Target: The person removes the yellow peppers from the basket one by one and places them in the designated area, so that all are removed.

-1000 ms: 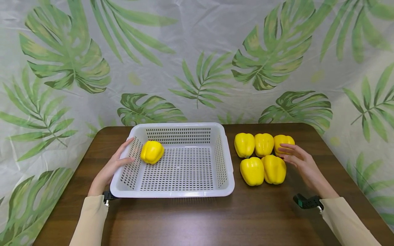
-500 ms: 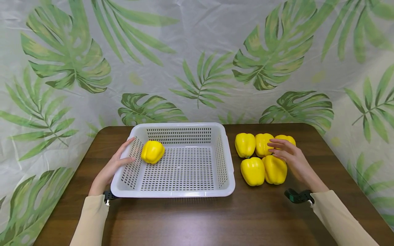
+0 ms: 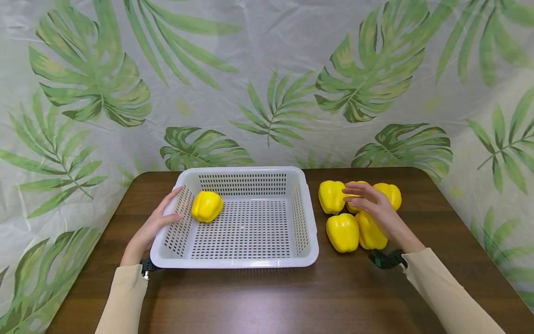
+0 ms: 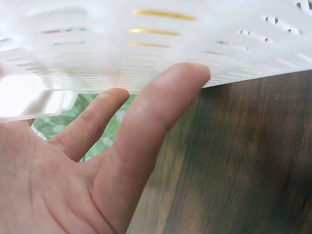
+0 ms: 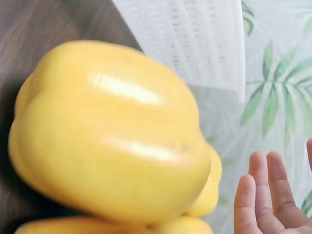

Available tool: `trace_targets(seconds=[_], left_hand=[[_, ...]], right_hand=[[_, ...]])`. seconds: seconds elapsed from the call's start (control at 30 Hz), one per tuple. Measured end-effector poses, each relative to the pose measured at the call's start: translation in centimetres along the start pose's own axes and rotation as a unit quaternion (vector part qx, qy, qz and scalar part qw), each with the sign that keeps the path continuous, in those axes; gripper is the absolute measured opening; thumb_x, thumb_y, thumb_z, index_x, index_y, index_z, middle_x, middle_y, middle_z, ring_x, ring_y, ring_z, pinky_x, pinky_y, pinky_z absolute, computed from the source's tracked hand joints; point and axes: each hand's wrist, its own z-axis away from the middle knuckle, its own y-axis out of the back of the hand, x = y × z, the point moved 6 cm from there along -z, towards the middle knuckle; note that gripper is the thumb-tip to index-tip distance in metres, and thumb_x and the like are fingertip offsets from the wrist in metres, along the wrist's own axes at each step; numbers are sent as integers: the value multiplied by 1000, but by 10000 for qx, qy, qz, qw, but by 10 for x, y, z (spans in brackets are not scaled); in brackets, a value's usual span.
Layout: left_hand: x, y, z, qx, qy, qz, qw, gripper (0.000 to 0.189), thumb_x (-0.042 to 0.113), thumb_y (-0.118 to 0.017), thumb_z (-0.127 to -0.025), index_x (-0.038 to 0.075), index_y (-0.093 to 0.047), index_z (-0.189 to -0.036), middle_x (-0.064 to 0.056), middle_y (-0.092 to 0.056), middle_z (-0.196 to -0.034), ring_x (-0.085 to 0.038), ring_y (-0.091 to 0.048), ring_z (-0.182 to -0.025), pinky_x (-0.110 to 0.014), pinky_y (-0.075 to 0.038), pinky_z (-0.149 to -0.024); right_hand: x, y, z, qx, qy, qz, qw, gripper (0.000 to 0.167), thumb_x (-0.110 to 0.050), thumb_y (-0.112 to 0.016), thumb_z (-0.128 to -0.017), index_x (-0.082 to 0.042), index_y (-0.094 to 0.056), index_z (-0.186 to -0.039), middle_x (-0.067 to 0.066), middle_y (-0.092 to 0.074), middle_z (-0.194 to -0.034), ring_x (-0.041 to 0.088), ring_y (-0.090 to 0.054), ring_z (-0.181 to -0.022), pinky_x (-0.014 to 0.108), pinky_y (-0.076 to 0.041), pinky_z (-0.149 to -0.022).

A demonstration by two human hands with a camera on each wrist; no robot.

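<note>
My left hand (image 3: 151,228) rests at the left side of a white plastic basket (image 3: 233,263), thumb and fingers spread and fairly straight along its wall. In the left wrist view the thumb (image 4: 151,122) lies close against the slotted wall. One yellow bell pepper (image 3: 207,207) lies inside the basket, toward its left. My right hand (image 3: 377,211) hovers over a group of yellow bell peppers (image 3: 342,233), its fingers extended and holding nothing. It partly hides the back middle bell pepper (image 3: 353,205) and the front right one. A large bell pepper (image 5: 112,131) fills much of the right wrist view.
The peppers stand in two rows on the brown wooden table (image 3: 258,301), right of the basket. Behind the table hangs a pale cloth (image 3: 288,55) printed with green leaves. A dark strap (image 3: 385,260) sits at the right wrist.
My right hand has moved left across the peppers, from the back right one to over the back middle one. The left hand, basket and peppers stay where they were.
</note>
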Motion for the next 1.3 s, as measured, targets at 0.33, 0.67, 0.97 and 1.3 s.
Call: trace_targets(seconds=[0.33,0.67,0.97,1.3], left_hand=[[0,0,0,-12,-21,-4,10000,76,13,-52,-94,30,-8,-154,-20,-6,-156,-55,-35,-122,-58,-49,-80],[0,0,0,-3,-36,-27,10000,76,13,-52,-94,29,-8,-154,-20,-6,-155,-54,-34,-123,-58,-49,-81],[0,0,0,-5,-49,-16,10000,76,14,-52,-94,30,-8,-154,-20,-7,-155,-55,-36,-121,-58,-50,-79],[0,0,0,-13,-93,-52,9999,77,14,-53,-94,30,-8,-154,-21,-8,-155,-54,-37,-120,-57,-50,-78]], right_hand=[[-3,-23,-19,-135,-187,286,9993,36,-17,-51,-100,-8,-49,-134,19,-50,-133,29,-56,-113,41,-42,-97],[-12,-47,-37,-407,-55,107,9991,35,-14,-51,-99,-8,-51,-133,20,-49,-134,28,-56,-113,28,-45,-94],[-24,-69,-54,-666,35,-100,9977,37,-6,-48,-98,0,-47,-135,24,-48,-134,36,-54,-114,35,-46,-95],[-35,-97,-69,-892,97,-57,9960,40,-8,-51,-96,1,-47,-134,20,-49,-135,37,-52,-116,53,-34,-103]])
